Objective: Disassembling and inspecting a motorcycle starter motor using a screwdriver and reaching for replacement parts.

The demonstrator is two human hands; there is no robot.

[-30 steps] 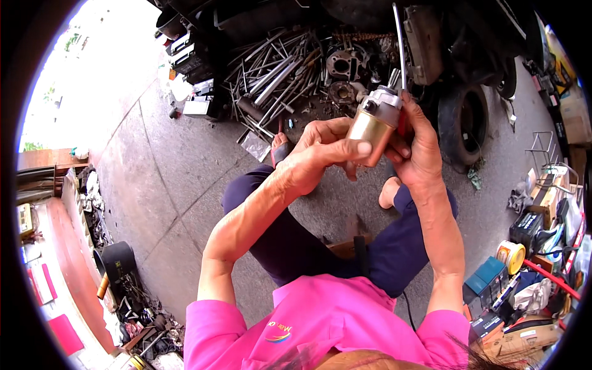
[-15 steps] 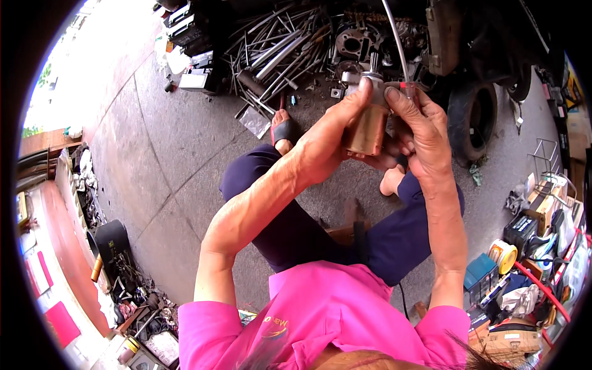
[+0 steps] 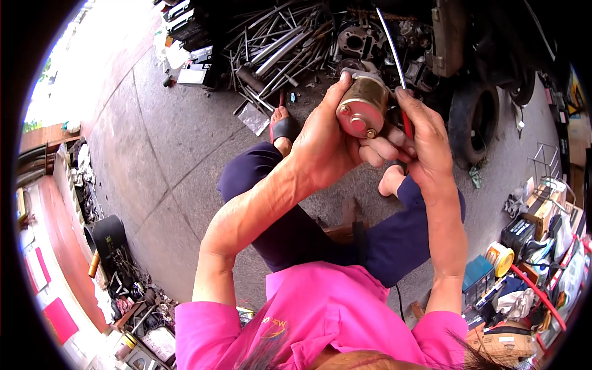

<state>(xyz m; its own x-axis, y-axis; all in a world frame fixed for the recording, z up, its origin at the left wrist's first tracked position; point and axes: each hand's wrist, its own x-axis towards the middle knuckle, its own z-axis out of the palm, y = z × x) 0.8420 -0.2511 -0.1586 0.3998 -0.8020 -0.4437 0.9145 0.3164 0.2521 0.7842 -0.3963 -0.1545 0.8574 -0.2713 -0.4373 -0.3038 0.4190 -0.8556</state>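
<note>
My left hand [image 3: 322, 143] is wrapped round a small brass-coloured starter motor [image 3: 366, 98], thumb along its near left side. The motor is tilted so that its round end cap, with bolt heads on it, faces me; its far end is mostly hidden. In my right hand [image 3: 433, 143] is a long screwdriver [image 3: 393, 48], its red handle between thumb and fingers and its bare shaft pointing up and away. The screwdriver stands just right of the motor. Fingertips show below the motor, between the two hands.
On the floor ahead lies a heap of metal rods [image 3: 277, 46], with greasy engine parts [image 3: 356, 42] beside it. A tyre [image 3: 473, 120] stands at the right. Boxed batteries [image 3: 196, 71] are at the far left. Assorted boxes and a yellow-and-white tub [image 3: 501, 256] crowd the near right.
The motor has been tipped, so its end cap now faces me and its toothed shaft no longer shows. The red screwdriver handle has come more into view, and its shaft leans slightly further left.
</note>
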